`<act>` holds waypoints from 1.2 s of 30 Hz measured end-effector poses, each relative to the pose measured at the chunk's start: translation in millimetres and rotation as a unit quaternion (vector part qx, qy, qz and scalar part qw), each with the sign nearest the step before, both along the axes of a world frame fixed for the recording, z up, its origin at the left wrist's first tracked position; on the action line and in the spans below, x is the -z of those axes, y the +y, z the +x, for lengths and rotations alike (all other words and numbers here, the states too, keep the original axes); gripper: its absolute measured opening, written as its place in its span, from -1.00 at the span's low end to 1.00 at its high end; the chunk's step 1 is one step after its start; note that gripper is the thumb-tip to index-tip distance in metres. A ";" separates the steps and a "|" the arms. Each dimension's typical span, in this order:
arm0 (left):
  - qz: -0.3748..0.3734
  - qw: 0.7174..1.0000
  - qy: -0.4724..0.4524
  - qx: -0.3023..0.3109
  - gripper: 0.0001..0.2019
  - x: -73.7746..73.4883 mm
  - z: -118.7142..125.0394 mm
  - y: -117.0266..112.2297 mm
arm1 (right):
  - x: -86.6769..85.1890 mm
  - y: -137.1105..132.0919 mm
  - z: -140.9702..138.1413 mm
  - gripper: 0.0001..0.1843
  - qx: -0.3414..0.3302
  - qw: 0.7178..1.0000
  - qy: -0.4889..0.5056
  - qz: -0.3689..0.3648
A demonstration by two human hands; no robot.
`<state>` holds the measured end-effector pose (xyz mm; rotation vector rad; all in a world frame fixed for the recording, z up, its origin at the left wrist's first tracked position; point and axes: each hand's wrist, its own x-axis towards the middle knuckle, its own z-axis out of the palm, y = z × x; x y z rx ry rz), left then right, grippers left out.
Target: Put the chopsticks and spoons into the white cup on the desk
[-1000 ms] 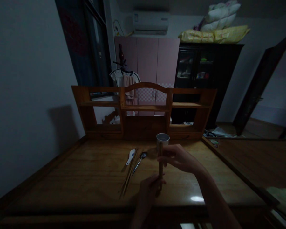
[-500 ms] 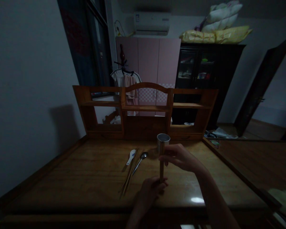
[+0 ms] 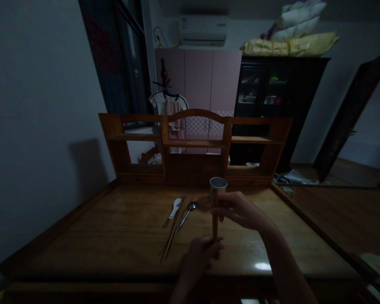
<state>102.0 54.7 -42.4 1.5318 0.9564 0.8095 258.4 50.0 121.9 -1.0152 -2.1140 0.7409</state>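
A bundle of wooden chopsticks [image 3: 215, 223] stands upright between my two hands. My right hand [image 3: 232, 207] pinches it near the top, and my left hand [image 3: 204, 249] is closed around its lower end. Just behind the bundle's top is a metal cup [image 3: 218, 183], partly covered by my right hand. To the left on the table lie more loose chopsticks [image 3: 172, 236], side by side at a slant. A white ceramic spoon [image 3: 175, 207] rests to their left, and a shiny metal spoon [image 3: 188, 212] to their right.
The wooden desk [image 3: 114, 228] has a low shelf unit [image 3: 196, 144] along its back edge. A wall [image 3: 44, 126] rises at the left. Farther back stand a pink wardrobe [image 3: 198, 80], a dark cabinet [image 3: 299, 93] and a coat rack with clothes [image 3: 174, 109].
The view has shifted very slightly. Both hands keep the same hold on the upright chopsticks, and the things on the table have not moved.
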 end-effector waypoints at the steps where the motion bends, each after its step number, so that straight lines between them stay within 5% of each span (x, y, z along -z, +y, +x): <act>1: 0.003 1.000 0.001 0.000 -0.60 0.6 0.3 1.0 | 0.5 0.7 0.3 -0.79 0.001 1.000 0.001 0.004; 13: 0.006 1.000 -0.013 -0.002 -0.62 3.0 2.0 1.7 | 17.7 4.0 -0.1 -0.72 0.004 0.998 0.064 0.002; 24: -0.029 0.998 -0.047 -0.010 -0.67 0.9 5.4 1.0 | 41.3 -2.5 -0.3 -0.76 0.090 0.988 0.121 0.017; 30: -0.019 0.998 -0.061 -0.016 -0.64 7.0 5.7 1.2 | 39.8 -7.2 1.8 -0.76 0.094 0.990 0.101 0.025; 36: 0.012 0.999 -0.041 0.016 -0.66 -2.2 2.3 0.6 | 36.0 -10.2 3.0 -0.75 0.071 0.994 0.076 0.029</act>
